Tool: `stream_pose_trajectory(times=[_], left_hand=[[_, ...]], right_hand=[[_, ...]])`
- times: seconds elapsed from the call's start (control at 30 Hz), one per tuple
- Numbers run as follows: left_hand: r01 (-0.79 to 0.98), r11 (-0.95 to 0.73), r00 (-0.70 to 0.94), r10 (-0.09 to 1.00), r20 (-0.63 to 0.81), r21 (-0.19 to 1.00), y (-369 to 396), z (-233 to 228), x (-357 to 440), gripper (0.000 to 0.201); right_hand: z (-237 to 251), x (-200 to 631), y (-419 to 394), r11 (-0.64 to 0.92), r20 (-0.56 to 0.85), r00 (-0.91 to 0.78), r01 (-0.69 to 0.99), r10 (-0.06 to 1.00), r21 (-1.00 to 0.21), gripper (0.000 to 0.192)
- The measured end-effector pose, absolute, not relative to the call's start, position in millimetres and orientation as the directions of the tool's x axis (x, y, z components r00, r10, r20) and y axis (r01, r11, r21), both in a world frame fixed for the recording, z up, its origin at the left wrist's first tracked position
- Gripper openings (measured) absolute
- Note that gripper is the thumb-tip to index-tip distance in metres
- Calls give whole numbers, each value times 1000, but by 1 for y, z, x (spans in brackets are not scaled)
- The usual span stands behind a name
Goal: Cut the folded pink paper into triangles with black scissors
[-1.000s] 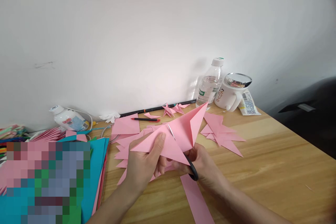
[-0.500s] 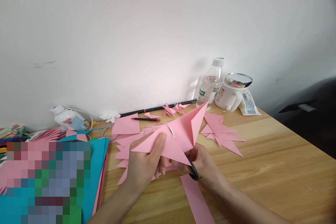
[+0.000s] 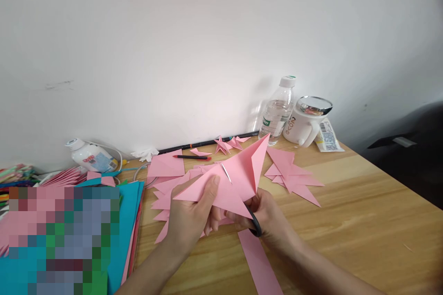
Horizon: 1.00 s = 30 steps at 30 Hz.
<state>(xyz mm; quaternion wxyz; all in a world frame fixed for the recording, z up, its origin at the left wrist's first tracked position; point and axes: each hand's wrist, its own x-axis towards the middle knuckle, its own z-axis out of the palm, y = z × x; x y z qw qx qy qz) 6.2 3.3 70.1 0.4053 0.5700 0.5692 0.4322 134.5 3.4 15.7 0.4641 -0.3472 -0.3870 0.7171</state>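
Pinches folded pink paper (image 3: 240,175) in the left hand (image 3: 187,221), pressing the thumb on its upper face and tucking the other fingers beneath. Grips scissors (image 3: 256,227) in the right hand (image 3: 272,216), curling the fingers about the black handle; cannot tell how each right finger sits, partly hidden under the paper. Shows a slim stretch of bare blade against the paper, just right of the left thumb tip. Holds the paper above the bench (image 3: 360,239), between both sets of fingers, pointing one tip left over the left hand, another down to the scissors' handle, and a creased peak up beyond the right fingers. Has a pink strip (image 3: 261,265) on the bench nearer than the right fingers, one pile of pointed pink pieces (image 3: 161,193) just behind the left hand, and another pink pile (image 3: 294,173) beyond and right of the right fingers. Farther beyond the left fingers, has a black pen (image 3: 192,157) beside a pink sheet (image 3: 166,166), then a small pink star (image 3: 221,146). Beyond the right fingers, has a clear bottle (image 3: 277,115) standing next to a white mug (image 3: 301,124). Well left of the left fingers, has blue sheets (image 3: 125,230).
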Motion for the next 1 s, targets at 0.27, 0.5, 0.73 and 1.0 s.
stream_pose_trajectory(times=[0.27, 0.5, 0.73, 1.0], left_hand=[[282, -9, -15, 1000, 14, 959, 4, 69, 5, 42], [270, -6, 2, 1000, 6, 963, 5, 67, 4, 43], [251, 18, 3, 1000, -20, 968, 5, 65, 4, 43], [207, 23, 48, 998, -34, 978, 9, 63, 0, 41]], right_hand=[[15, 136, 2, -254, -177, -273, -278, 945, -926, 31], [14, 135, 3, -274, -175, -288, -356, 942, -893, 38], [11, 136, 5, -247, -144, -288, -363, 947, -898, 40], [10, 135, 4, -238, -159, -238, -354, 958, -905, 44]])
